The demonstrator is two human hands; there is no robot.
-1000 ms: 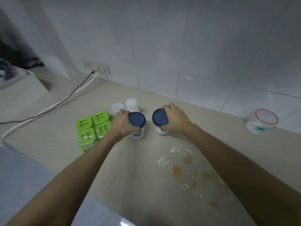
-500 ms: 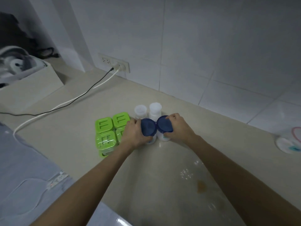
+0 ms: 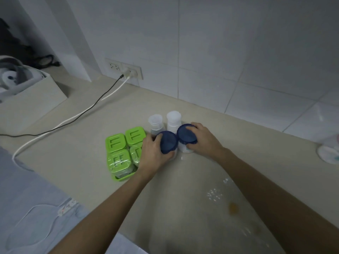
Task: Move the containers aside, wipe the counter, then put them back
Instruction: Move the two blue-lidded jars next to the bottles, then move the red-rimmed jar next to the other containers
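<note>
- The left hand (image 3: 153,153) wraps round the left blue-lid jar (image 3: 167,142), so most of the jar's side is hidden.
- The right hand (image 3: 203,142) wraps round the right blue-lid jar (image 3: 187,133). A bit of its label peeks out, too small to read.
- The left hand also covers part of one green box (image 3: 136,153).
- Nearer the counter's back edge, the clear bottle (image 3: 155,123) and the white bottle (image 3: 173,120) have their bottoms hidden behind the blue lids.
- At the counter's right end, a white-lidded tub (image 3: 328,155) is blurry and cut off by the picture's edge.
- At the left end, a grey and white machine (image 3: 11,77) is cut off too.
</note>
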